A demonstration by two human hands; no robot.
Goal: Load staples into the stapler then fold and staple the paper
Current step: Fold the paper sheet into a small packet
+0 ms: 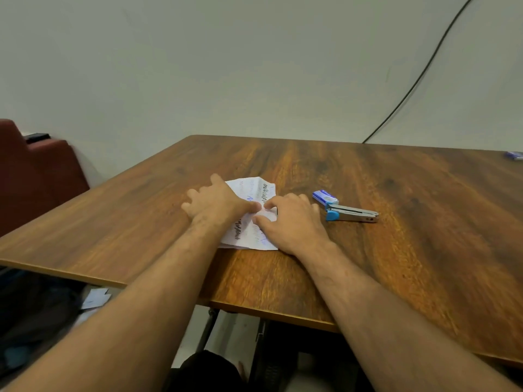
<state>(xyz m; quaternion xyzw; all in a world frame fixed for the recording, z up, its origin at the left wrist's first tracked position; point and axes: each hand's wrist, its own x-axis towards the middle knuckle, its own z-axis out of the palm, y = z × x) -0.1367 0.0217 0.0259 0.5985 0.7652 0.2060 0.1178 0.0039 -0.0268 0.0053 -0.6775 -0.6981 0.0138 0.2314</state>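
Observation:
A white sheet of paper (256,190) with handwriting lies folded on the wooden table (396,250). My left hand (218,200) rests flat on its left part, fingers spread, thumb pressing the fold. On the right part sits my right hand (291,219), whose thumb and forefinger pinch the paper near the middle. To the right lies the stapler (352,215), grey metal with a blue end, on the table and apart from my hands. A small blue staple box (325,197) sits just behind it.
A dark red chair (36,171) stands at the left beside the table. A black cable (418,77) runs down the wall at the back right. A blue object (513,155) lies at the far right edge. Bags and papers lie on the floor at lower left.

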